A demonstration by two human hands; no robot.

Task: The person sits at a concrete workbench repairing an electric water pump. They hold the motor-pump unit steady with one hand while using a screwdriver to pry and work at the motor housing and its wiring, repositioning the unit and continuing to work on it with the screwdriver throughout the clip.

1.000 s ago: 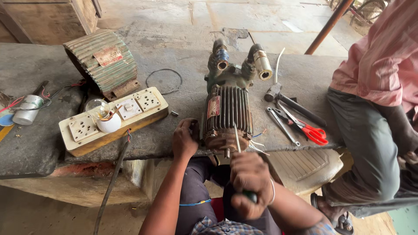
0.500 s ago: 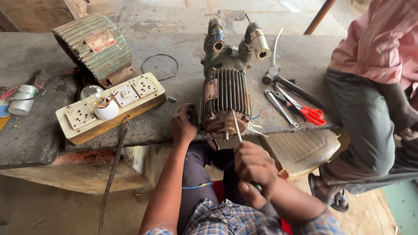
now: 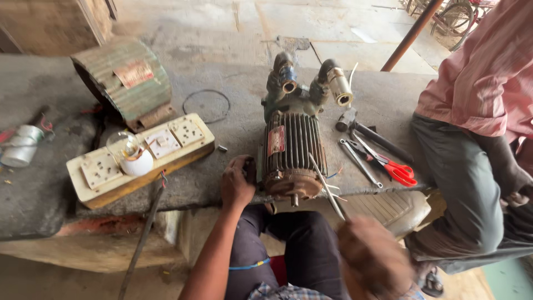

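1. Holding a long thin metal rod (image 3: pixel 327 189), the right hand (image 3: pixel 375 258) sits nearest the camera, blurred, below the bench's near edge; its grip is closed around the rod's lower end.
2. The rod slants up and away from that hand, its far tip lying against the finned side of the motor (image 3: pixel 293 150), near the motor's rusty front face.
3. The left hand (image 3: pixel 237 183) is at the near edge of the bench (image 3: pixel 233 128), its grip wrapped on the left front corner of the motor.
4. The motor lies lengthwise at the near edge, its short shaft stub poking out over the edge, with two pipe ports at its far end.
5. Right of the motor, near the bench's right end, lie a spanner (image 3: pixel 360 162), red-handled scissors (image 3: pixel 388 164) and a hammer (image 3: pixel 366 130), close together.
6. Left of the motor, a wooden socket board (image 3: pixel 166 145) lies slantwise with a light bulb (image 3: pixel 126 145) standing on it.
7. Farther back on the left stands an empty ribbed motor casing (image 3: pixel 125 80), and a ring of wire (image 3: pixel 206 105) lies just beside it.
8. Another person in a pink shirt (image 3: pixel 483 78) sits at the bench's right end.
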